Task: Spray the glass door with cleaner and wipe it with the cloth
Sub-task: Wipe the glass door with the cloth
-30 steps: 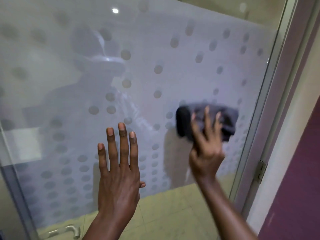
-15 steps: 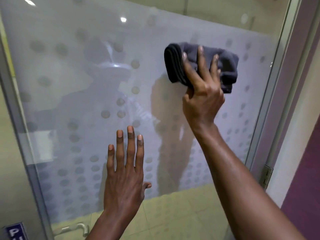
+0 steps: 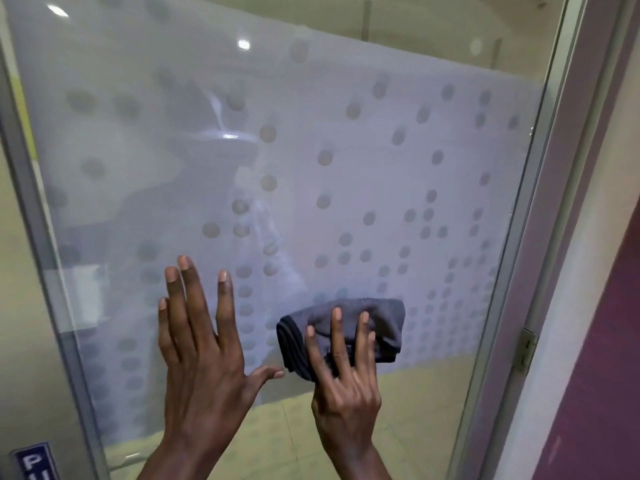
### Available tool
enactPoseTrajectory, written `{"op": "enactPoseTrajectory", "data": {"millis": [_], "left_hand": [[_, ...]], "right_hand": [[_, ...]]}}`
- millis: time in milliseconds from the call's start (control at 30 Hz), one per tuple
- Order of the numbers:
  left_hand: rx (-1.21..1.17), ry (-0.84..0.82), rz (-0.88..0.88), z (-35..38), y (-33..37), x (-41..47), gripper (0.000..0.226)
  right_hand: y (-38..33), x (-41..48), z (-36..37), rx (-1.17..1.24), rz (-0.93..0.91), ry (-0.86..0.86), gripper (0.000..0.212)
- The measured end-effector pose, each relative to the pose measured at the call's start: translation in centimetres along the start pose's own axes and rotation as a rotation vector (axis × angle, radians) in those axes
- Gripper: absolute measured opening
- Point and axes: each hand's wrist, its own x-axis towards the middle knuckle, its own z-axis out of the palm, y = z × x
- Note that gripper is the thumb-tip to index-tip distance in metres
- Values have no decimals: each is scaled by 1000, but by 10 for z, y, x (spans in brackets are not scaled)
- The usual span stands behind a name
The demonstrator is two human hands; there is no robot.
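The glass door (image 3: 346, 150) fills the view, covered by a frosted film with rows of grey dots. My right hand (image 3: 346, 386) presses a folded dark grey cloth (image 3: 381, 323) flat against the lower part of the glass, fingers spread over it. My left hand (image 3: 201, 348) lies flat on the glass just left of the cloth, fingers apart and holding nothing. No spray bottle is in view.
A metal door frame (image 3: 554, 209) with a hinge (image 3: 526, 348) runs down the right side, next to a white and maroon wall (image 3: 606, 358). A blue sign (image 3: 33, 460) sits on the left frame (image 3: 45, 271) at the bottom. Yellow floor tiles show through the clear lower glass.
My right hand has swept the cloth down from the upper glass to the lower part, close to my left hand. My left hand stayed flat on the glass and spread its fingers.
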Motion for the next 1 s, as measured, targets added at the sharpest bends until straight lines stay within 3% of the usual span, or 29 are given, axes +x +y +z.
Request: {"op": "enactPoseTrajectory", "data": {"millis": [67,167,267,433,567,733,867,1000], "left_hand": [[26,-32,-36,2,-10,-4,173],[33,-6,-48,4,-24,-9,156],[54,-48,-44,4,-31,-9,164],[74,-107,-43,-5,-35,-7,173],[88,-122,-25,-9,-38,-9,171],[66,-43,11,-15,-41,-11,160],[85,-33,-8,-26,-54,-10,171],[145,-59,-82,-32,-78,-11,185]], "right_hand": [[0,22,-4,9,1,29,84],[-4,97,-21,32,30,182,86],[-14,195,-48,87,63,316,87],[-31,294,-76,198,104,295,90],[-39,252,-61,129,22,307,89],[-59,108,-20,80,-39,178,79],[-71,10,0,61,-19,-8,82],[-75,21,1,83,-2,-17,87]]}}
